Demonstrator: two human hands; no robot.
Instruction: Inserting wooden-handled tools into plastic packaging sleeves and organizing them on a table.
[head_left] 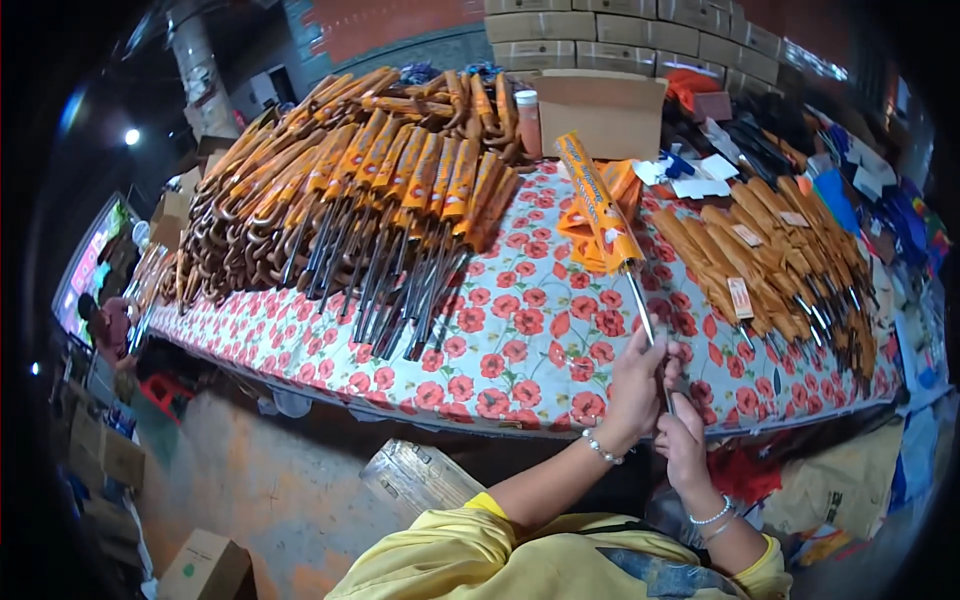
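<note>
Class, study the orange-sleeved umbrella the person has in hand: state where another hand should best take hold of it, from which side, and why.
Probably the middle of the orange sleeve, coming from the left. The umbrella slants up and away over the flowered table, and both the left hand and right hand crowd its thin metal shaft at the near end. The sleeve is thicker, and its left flank faces bare tablecloth.
</note>
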